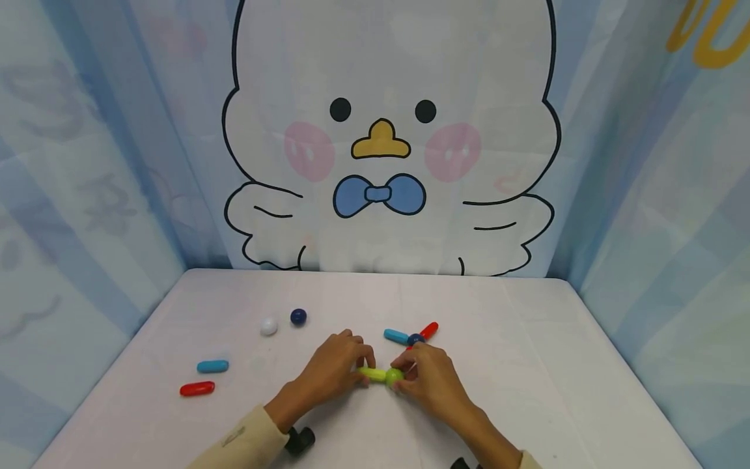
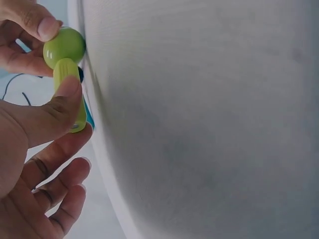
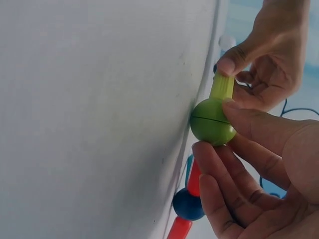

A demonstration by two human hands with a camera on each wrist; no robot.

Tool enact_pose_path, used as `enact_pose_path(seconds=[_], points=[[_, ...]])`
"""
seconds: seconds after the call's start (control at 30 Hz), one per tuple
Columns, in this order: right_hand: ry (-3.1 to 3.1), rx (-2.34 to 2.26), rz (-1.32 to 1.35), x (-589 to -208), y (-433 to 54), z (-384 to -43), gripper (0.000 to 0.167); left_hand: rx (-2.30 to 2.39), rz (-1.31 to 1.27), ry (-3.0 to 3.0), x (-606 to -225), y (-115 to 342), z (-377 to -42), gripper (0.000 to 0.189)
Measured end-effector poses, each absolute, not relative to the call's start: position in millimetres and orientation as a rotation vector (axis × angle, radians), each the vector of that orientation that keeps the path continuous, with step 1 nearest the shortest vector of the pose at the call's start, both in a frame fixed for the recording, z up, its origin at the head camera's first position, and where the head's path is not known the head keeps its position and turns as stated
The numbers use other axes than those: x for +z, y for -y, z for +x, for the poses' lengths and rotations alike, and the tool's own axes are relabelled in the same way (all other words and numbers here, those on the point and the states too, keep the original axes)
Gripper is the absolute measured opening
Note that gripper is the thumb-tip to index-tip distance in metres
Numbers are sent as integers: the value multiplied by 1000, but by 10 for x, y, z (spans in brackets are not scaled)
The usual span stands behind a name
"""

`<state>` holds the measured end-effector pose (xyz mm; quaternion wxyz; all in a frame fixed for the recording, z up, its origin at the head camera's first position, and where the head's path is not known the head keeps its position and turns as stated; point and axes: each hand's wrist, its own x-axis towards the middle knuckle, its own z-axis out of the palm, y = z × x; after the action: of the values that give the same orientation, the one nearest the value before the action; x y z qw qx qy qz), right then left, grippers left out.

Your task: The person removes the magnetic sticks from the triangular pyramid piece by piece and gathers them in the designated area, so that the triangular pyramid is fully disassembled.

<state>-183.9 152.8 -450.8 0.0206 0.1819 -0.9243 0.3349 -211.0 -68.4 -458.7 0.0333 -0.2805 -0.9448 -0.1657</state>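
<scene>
Near the front middle of the table, my left hand (image 1: 338, 365) pinches a yellow-green rod (image 2: 75, 107) between thumb and index finger. My right hand (image 1: 430, 378) holds a green ball (image 3: 213, 122) by thumb and fingers; a dark seam line runs round it. Rod and ball meet end to end, the rod pointing left from the ball. Just behind my right hand lies a joined piece: a dark blue ball (image 1: 416, 339) with a light blue rod (image 1: 396, 336) and red rods (image 1: 430, 330) sticking out. My right hand partly hides it in the head view.
To the left lie a loose light blue rod (image 1: 213, 366) and a red rod (image 1: 197, 389). Farther back sit a white ball (image 1: 269, 326) and a dark blue ball (image 1: 298, 317). The white table (image 1: 515, 365) ends at a curtain with a cartoon chick (image 1: 381, 78).
</scene>
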Motion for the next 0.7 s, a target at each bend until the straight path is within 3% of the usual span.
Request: enact_pose_path(seconds=[0.7], points=[[2897, 979, 539, -4477, -1429, -1824, 26, -531, -787, 2993, -4529, 941, -1998, 18]])
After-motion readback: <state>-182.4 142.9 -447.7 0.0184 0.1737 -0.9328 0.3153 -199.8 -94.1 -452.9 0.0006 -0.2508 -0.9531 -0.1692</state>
